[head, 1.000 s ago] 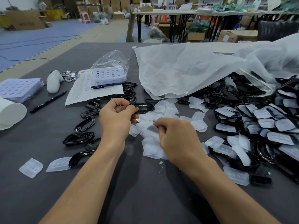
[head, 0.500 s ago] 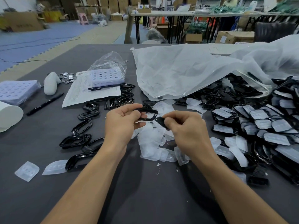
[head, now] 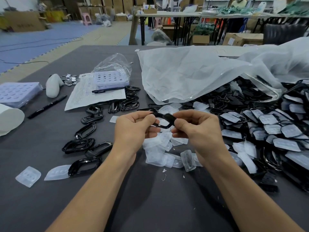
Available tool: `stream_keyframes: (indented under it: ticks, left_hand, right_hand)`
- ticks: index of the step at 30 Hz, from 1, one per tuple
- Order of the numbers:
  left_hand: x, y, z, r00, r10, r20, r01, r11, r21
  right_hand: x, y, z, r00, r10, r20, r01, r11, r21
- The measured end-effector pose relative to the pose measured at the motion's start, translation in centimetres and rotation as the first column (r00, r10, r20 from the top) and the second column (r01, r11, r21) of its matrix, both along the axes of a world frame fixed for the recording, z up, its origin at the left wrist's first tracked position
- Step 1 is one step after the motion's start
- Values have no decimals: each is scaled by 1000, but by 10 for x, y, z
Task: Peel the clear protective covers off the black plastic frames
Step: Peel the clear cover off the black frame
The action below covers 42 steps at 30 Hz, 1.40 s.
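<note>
A black plastic frame (head: 164,118) hangs above the table between both hands. My left hand (head: 133,129) pinches its left end and my right hand (head: 197,129) pinches its right end. Below them lies a heap of peeled clear covers (head: 160,148). Several bare black frames (head: 83,144) lie to the left. At the right a big pile of frames with covers on them (head: 270,129) spills from a white plastic bag (head: 192,76).
On the dark grey table (head: 150,206): a paper sheet (head: 93,96) with a pen, lilac trays (head: 16,92), a black marker (head: 46,107), a white roll (head: 8,120), coins (head: 69,79). Two loose covers (head: 28,176) lie front left. Tables and boxes stand behind.
My right hand left the heap of covers and joined my left hand at the frame. Both hands now hold the frame, lifted slightly toward the centre.
</note>
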<state>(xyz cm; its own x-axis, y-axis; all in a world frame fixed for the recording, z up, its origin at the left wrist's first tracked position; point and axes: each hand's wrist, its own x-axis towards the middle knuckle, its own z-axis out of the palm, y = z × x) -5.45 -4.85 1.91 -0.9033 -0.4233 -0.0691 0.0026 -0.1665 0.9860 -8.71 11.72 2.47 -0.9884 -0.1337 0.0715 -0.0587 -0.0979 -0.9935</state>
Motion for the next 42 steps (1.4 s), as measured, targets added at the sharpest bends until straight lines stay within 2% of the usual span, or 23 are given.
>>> stream_keyframes:
  ticks: [8, 15, 19, 22, 27, 32, 37, 42]
  left_hand:
    - [0, 2, 1, 990, -139, 25, 132, 973, 190]
    - [-1, 1, 0, 982, -187, 31, 172, 950, 262]
    - [0, 2, 0, 976, -215, 29, 205, 959, 196]
    - [1, 3, 0, 975, -222, 20, 216, 961, 171]
    - [1, 5, 0, 969, -245, 16, 242, 964, 108]
    - [5, 8, 1, 965, -263, 6, 262, 964, 52]
    - [7, 10, -2, 971, -237, -22, 233, 966, -114]
    - [8, 10, -2, 979, -175, -100, 143, 953, -267]
  right_hand:
    - [-3, 2, -5, 984, -58, -166, 99, 964, 247]
    - [-5, 5, -5, 971, -82, -225, 151, 939, 309]
    - [0, 4, -5, 916, -60, -396, 240, 873, 424]
    - [1, 2, -7, 881, -74, -468, 316, 827, 465]
    - [1, -1, -9, 873, -142, -466, 385, 788, 481]
    - [3, -1, -8, 870, -112, -481, 391, 751, 533]
    - [0, 2, -8, 895, -46, -445, 326, 747, 579]
    - [2, 3, -3, 866, -81, -493, 365, 776, 514]
